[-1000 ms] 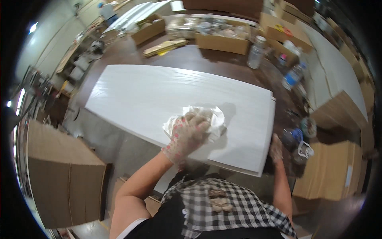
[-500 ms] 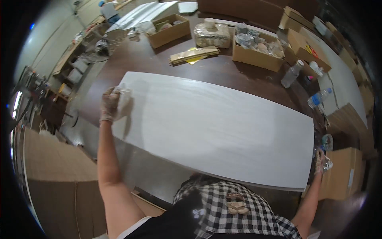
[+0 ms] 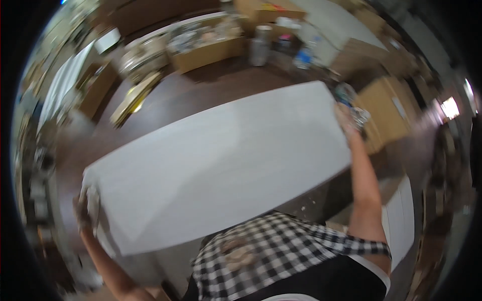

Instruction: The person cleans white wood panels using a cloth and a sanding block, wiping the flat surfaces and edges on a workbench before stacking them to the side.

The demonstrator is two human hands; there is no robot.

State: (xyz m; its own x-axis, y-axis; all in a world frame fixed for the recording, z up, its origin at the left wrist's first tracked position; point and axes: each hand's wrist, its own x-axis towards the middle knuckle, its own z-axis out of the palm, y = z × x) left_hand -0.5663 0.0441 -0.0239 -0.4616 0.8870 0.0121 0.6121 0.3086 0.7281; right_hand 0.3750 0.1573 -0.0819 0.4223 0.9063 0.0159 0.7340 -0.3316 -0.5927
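Observation:
A long white panel [image 3: 216, 160] lies across the dark table in front of me. At its left end my left hand [image 3: 83, 213], in a thin clear glove, is closed on a crumpled white cloth [image 3: 93, 200] against the panel's edge. My right hand [image 3: 345, 119], also gloved and blurred, is at the panel's right short edge and seems closed round it. Just beyond that hand is a crumpled, shiny clear piece of plastic [image 3: 360, 118]; whether the two touch cannot be made out.
Along the far side of the brown table [image 3: 201, 93] stand a carton of plastic-wrapped items [image 3: 211, 55], a clear bottle [image 3: 260, 46], a blue-labelled bottle [image 3: 304, 57] and bundled strips [image 3: 135, 98]. A cardboard box [image 3: 386, 113] stands right of the panel.
The view has swung to the right, so the panel slants the other way in it. My left hand stays by the left end with the cloth, my right hand by the right edge.

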